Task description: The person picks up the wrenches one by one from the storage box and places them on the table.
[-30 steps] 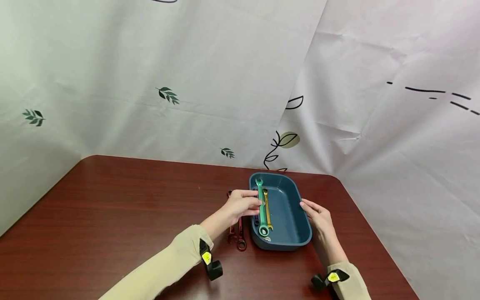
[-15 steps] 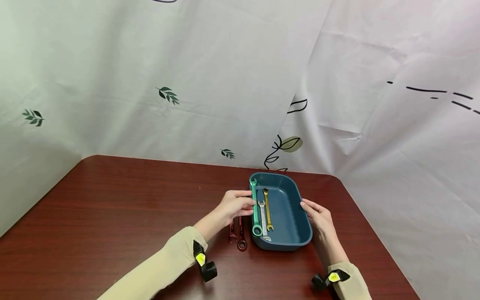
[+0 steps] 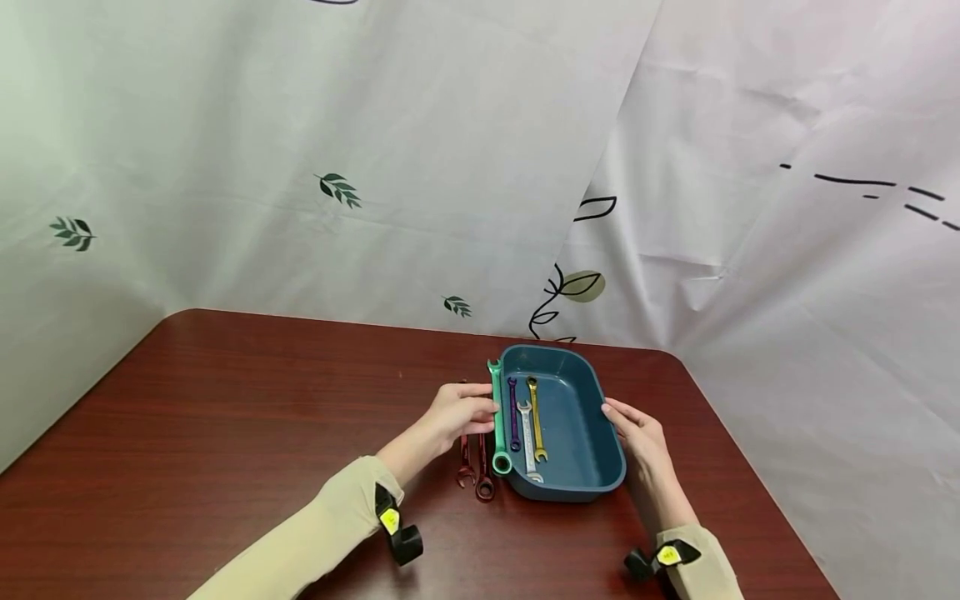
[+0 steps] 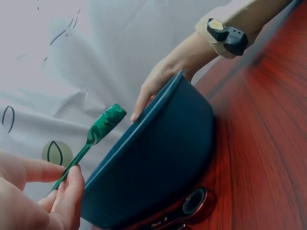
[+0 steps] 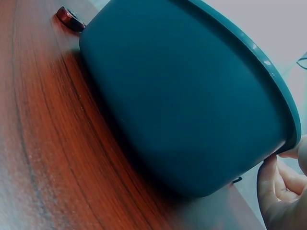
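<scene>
My left hand (image 3: 457,412) pinches a green combination wrench (image 3: 498,425) between thumb and fingers, holding it lengthwise over the left rim of a blue plastic bin (image 3: 581,442). In the left wrist view the green wrench's end (image 4: 106,124) sticks up past the fingertips, above the rim. My right hand (image 3: 639,433) grips the bin's right rim, its thumb and fingers at the edge in the right wrist view. Inside the bin lie a purple wrench (image 3: 513,417), a silver wrench (image 3: 528,437) and a yellow wrench (image 3: 536,417), side by side.
Two red wrenches lie on the table just left of the bin, one red wrench (image 3: 484,483) closer to it and another red wrench (image 3: 465,473) further left, both partly behind the left hand. The brown wooden table (image 3: 262,417) meets a white patterned curtain (image 3: 412,167) behind.
My left hand has carried the green wrench leftward, from above the bin's inside to its left rim, uncovering the silver and purple wrenches. The right hand and bin have stayed put.
</scene>
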Demonstrator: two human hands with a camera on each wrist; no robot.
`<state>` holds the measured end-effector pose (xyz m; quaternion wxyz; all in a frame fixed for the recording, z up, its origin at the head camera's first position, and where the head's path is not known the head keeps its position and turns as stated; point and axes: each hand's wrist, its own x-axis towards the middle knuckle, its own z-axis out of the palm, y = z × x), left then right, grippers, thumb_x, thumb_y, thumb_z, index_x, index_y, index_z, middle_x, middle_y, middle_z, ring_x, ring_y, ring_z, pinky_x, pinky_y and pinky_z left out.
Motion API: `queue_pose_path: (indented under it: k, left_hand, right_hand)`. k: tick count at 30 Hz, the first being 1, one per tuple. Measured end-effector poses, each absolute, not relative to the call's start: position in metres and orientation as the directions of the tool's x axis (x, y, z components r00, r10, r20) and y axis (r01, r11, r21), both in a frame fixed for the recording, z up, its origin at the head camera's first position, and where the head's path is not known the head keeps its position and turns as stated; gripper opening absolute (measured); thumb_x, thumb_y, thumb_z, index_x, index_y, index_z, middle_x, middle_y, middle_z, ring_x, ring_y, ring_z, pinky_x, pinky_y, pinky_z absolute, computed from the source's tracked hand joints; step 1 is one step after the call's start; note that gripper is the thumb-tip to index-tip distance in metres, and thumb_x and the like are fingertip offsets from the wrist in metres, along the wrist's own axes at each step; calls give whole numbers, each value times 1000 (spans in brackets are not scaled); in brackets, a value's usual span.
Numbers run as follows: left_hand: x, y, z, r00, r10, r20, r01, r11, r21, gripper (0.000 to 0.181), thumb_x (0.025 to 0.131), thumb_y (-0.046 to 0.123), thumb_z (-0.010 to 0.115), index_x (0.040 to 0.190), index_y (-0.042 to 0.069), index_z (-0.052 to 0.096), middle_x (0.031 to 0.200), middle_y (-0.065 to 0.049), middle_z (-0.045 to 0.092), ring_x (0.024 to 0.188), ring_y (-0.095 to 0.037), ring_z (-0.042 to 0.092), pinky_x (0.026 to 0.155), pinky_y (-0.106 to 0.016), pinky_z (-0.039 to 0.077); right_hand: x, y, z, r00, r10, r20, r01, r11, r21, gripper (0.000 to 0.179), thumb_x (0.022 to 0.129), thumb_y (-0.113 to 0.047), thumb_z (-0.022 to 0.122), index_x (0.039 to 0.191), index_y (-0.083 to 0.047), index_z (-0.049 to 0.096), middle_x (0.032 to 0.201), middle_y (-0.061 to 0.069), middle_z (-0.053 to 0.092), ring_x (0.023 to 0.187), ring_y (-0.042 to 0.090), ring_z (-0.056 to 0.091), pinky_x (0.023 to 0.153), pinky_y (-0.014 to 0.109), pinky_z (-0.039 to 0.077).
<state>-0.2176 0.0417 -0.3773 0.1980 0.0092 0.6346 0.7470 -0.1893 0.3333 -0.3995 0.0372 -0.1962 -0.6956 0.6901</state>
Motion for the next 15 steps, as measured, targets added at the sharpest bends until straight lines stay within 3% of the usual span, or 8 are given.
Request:
queue_pose_path:
  k: [8,15]
  left_hand:
    - [-221,33,-384,-921,300,-249,-296,-123,947,43,89,-2,61,131,-4,55,114,-25,65,66,-9,63,76,-32,61]
    - [-222,29,-385,-918,298,-260,-307,-122,944,43,89,-2,61,131,-4,55,104,-20,68,66,-9,64,74,-30,62]
  right_hand:
    - [-189,331,-398,-915,337,-223,223,-38,-974,38,87,-25,71,122,-10,66,84,-14,69,77,2,67,69,18,58]
    - [-189,330,-398,-912,345,-223,224,-37,-974,28,86,-25,73,113,-15,70,83,-15,69,76,1,67,69,18,58]
